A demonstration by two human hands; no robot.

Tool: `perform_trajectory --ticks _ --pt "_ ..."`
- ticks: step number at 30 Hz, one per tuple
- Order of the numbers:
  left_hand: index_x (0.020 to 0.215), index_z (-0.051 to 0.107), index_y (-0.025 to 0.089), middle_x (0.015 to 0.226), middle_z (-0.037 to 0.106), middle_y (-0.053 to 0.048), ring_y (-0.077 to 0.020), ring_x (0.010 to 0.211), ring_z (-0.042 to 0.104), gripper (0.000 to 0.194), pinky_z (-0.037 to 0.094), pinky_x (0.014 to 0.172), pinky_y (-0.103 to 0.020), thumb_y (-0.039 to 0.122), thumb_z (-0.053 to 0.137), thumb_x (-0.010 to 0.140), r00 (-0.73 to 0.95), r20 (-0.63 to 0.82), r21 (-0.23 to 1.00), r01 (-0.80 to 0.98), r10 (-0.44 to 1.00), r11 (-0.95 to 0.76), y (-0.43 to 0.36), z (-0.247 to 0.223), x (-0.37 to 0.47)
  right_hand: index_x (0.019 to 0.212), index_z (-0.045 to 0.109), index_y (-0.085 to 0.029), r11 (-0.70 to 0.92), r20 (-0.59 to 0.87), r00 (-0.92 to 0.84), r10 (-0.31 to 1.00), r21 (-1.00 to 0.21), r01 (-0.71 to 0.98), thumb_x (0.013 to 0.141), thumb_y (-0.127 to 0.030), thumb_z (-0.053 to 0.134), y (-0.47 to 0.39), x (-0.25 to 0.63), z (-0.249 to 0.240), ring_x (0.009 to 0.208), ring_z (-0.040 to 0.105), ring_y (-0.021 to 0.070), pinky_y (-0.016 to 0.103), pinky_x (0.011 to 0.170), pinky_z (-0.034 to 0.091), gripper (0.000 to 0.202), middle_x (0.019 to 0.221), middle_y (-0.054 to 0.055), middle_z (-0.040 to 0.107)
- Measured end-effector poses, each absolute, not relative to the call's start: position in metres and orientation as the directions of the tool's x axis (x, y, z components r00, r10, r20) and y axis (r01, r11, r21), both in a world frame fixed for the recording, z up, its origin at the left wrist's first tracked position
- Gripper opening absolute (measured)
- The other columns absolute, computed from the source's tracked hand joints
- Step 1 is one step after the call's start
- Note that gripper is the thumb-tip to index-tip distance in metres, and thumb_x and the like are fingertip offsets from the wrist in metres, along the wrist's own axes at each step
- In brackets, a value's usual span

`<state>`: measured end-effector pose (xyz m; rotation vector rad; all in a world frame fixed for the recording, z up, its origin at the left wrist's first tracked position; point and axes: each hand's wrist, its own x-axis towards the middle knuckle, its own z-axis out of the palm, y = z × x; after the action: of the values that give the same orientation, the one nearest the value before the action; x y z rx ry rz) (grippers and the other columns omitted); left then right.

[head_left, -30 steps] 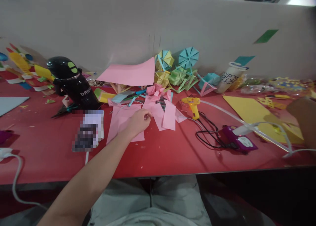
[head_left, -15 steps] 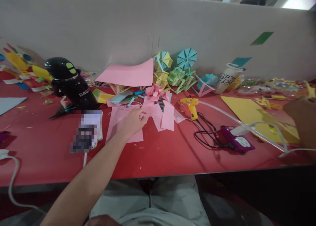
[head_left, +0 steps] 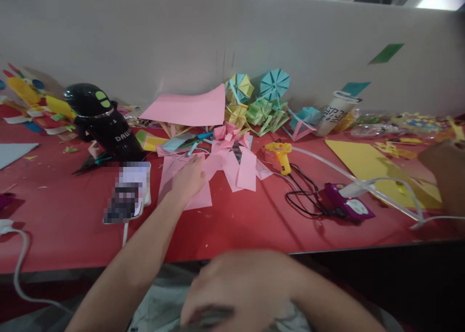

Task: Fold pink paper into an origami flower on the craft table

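Note:
My left hand [head_left: 191,177] lies over a pink paper sheet [head_left: 199,201] on the red table, its fingers bent together at the sheet's upper part and closed on the paper. Low in front of my lap, my right hand [head_left: 240,283] shows its back, blurred, with the fingers curled in. A dark smeared shape shows by those fingers, and I cannot make out what it is. Just right of my left hand stands a folded pink paper figure [head_left: 228,138] with pink strips [head_left: 247,170] hanging down. Blue-handled scissors [head_left: 201,136] lie behind the sheet.
A yellow glue gun [head_left: 279,153] stands near a purple power strip [head_left: 348,203] with cables. At left are a black bottle [head_left: 105,124] and a phone [head_left: 129,191]. Paper umbrellas [head_left: 275,83] line the wall. Another person's hand [head_left: 443,162] is at the far right.
My right hand has risen into view over my lap. My left hand has moved slightly left and back across the pink sheet, fingers now turned down onto it.

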<state>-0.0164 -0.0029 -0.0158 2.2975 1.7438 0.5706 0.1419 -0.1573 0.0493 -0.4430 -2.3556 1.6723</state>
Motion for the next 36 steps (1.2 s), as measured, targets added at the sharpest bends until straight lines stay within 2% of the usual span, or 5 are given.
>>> perform_trajectory --ticks 3,8,22,28,36 --pt "0.125 0.053 0.019 0.136 0.058 -0.013 -0.0252 0.126 0.053 0.043 0.042 0.104 -0.038 0.011 0.049 0.083 0.228 0.209 0.403 0.866 0.951 -0.296 0.0 -0.014 -0.019 0.101 0.069 -0.023 0.368 -0.001 -0.873 0.488 -0.906 0.207 0.085 -0.034 0.062 -0.105 0.157 0.059 0.089 0.068 0.0161 0.03 0.078 0.052 0.021 0.1 0.004 0.073" --pt "0.111 0.062 0.014 0.113 0.069 -0.014 -0.0283 0.108 0.063 0.036 0.049 0.093 -0.04 0.009 0.053 0.077 0.221 0.19 0.438 0.853 0.956 -0.284 0.003 -0.013 -0.023 0.091 0.068 -0.016 0.434 0.144 -0.623 0.769 -0.833 0.343 0.086 -0.019 0.057 -0.028 0.154 0.038 0.085 0.064 0.0146 0.029 0.079 0.05 0.013 0.096 0.005 0.071" --pt "0.119 0.062 0.018 0.127 0.064 -0.011 -0.0248 0.121 0.058 0.042 0.042 0.106 -0.038 0.011 0.049 0.079 0.186 0.275 0.446 0.845 0.943 -0.297 0.005 -0.011 -0.026 0.103 0.067 -0.017 0.544 0.27 -0.472 0.839 -0.403 0.736 0.094 -0.036 0.049 -0.006 0.158 -0.011 0.101 0.062 0.0256 0.042 0.094 0.037 0.027 0.107 0.012 0.071" --pt "0.137 0.047 0.013 0.152 0.04 -0.02 -0.0332 0.143 0.033 0.05 0.03 0.113 -0.051 0.028 0.049 0.089 0.202 0.084 0.339 0.915 0.976 -0.219 0.003 -0.018 -0.032 0.085 0.069 -0.018 0.485 0.303 -0.388 0.87 -0.393 0.781 0.09 -0.032 0.055 -0.001 0.163 -0.011 0.083 0.062 0.0221 0.036 0.082 0.04 0.02 0.086 0.008 0.07" --pt "0.137 0.048 0.019 0.144 0.051 -0.015 -0.0308 0.132 0.049 0.05 0.04 0.106 -0.043 0.02 0.051 0.087 0.129 0.114 0.385 0.908 0.985 -0.163 -0.002 -0.007 -0.033 0.089 0.069 -0.017 0.504 0.352 -0.362 0.863 -0.554 0.662 0.088 -0.021 0.054 -0.007 0.154 -0.009 0.089 0.062 0.0189 0.033 0.086 0.043 0.015 0.097 0.008 0.071"
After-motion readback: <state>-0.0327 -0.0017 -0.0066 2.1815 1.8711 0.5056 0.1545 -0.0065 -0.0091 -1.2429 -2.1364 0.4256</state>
